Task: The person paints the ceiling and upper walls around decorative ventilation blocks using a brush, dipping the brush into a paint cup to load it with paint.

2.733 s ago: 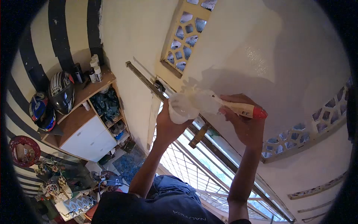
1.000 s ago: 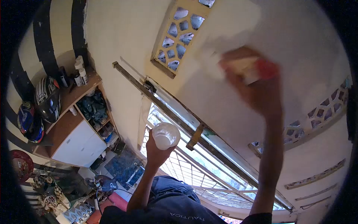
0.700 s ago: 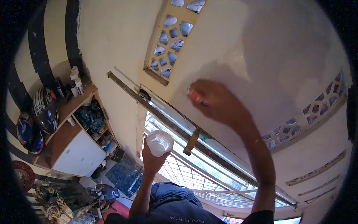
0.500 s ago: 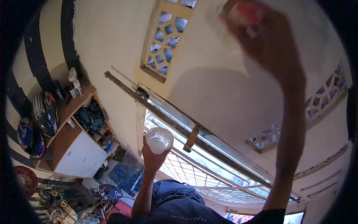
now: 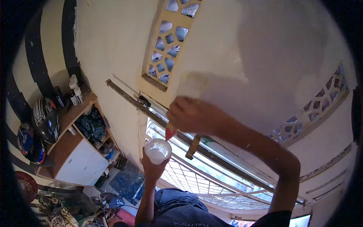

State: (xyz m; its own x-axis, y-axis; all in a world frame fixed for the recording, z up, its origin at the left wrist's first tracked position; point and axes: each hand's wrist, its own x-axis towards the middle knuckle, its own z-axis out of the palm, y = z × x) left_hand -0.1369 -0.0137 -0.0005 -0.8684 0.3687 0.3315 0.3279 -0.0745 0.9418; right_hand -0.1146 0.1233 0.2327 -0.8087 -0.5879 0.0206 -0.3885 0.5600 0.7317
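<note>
My left hand [image 5: 152, 168] is wrapped round a clear plastic cup [image 5: 158, 151] with white liquid, likely paint, inside. Just above the cup, my right hand [image 5: 185, 113] is closed on a paintbrush [image 5: 170, 133]. The red end of its handle points down toward the cup's rim. Its wide pale bristle end, blurred by motion, points up against the cream wall [image 5: 219, 53]. A wet-looking shine shows on the wall above the hand.
A metal rail [image 5: 151, 113] with a brass-coloured bracket [image 5: 193, 147] crosses above a grilled opening [image 5: 185, 178]. Patterned vent blocks [image 5: 166, 41] pierce the wall. At left, a cabinet [image 5: 81, 162] carries helmets [image 5: 45, 119] and bottles [image 5: 75, 89].
My right hand has come down and left from high on the wall, bringing the paintbrush just above the cup. My left hand and the cup have shifted slightly down and left in view.
</note>
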